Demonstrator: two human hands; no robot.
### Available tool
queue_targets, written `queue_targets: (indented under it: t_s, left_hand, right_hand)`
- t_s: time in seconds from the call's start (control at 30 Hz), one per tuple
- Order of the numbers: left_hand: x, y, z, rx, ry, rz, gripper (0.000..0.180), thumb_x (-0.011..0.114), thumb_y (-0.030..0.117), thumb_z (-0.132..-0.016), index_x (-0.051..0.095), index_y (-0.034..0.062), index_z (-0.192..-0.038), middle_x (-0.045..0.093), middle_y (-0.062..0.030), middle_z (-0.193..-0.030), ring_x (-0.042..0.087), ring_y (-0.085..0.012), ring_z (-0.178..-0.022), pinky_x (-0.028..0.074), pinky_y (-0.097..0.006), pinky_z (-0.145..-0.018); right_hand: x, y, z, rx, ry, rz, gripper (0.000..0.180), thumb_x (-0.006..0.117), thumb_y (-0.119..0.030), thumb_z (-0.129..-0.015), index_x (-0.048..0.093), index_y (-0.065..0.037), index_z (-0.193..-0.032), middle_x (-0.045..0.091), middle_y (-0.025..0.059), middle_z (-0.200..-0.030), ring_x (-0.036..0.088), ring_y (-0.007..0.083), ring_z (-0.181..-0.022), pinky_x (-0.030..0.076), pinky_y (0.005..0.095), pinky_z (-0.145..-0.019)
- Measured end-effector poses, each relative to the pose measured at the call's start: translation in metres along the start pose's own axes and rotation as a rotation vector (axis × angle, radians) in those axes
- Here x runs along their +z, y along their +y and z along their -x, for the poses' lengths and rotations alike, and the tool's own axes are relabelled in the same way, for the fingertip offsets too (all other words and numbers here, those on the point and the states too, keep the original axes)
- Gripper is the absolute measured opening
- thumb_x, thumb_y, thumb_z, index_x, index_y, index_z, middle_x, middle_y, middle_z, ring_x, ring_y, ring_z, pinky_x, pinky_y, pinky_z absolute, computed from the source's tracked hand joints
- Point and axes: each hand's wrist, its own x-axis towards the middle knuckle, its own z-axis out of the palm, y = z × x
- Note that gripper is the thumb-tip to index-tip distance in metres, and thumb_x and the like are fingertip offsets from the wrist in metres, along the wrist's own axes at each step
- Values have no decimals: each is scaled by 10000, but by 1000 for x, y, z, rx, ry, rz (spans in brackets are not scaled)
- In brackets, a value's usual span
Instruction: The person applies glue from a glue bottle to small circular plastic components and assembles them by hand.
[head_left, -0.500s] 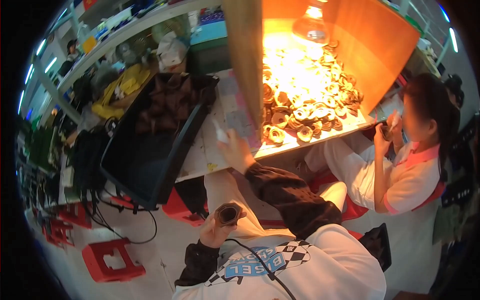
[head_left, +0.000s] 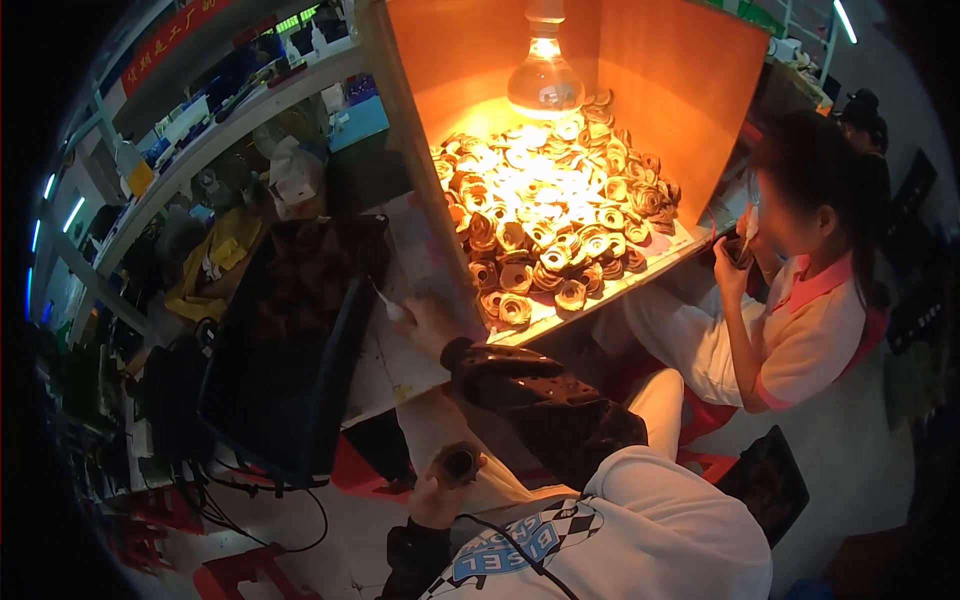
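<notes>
We note the orange booth (head_left: 690, 90) at one o'clock, its lamp (head_left: 545, 80) lighting a heap of rings (head_left: 550, 215). At nine o'clock sits a black tray (head_left: 285, 370) of dark parts. A co-worker (head_left: 800, 300) sits at three o'clock. Our right hand (head_left: 428, 322) rests at centre, just beside the rings, apparently pinching a thin white tool (head_left: 388, 303). Our left hand (head_left: 440, 490), at six o'clock, is closed around a dark cylinder (head_left: 458, 463).
</notes>
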Motion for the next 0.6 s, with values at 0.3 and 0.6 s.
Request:
queue_targets:
  t_s: [0.3, 0.6]
  left_hand:
    - [-21, -9, -9, 24, 12, 73, 718, 650, 264, -830, 307, -61, -1371, 412, -270, -1342, 444, -392, -1238, 540, -375, -882]
    - [-38, -30, -32, -52, 138, 182, 628, 707, 190, -750, 427, 8, -1283, 487, -203, -1277, 486, -345, -1201, 463, -443, -967]
  right_hand:
    - [-73, -40, 86, -373, 152, 42, 180, 698, -112, -749, 610, -10, -869, 594, 134, -799, 577, 310, -750, 487, 372, -667]
    - [-230, 67, -68, 15, 371, 562, 144, 620, -160, -838, 670, -44, -906, 619, 153, -753, 608, 297, -703, 484, 376, -642]
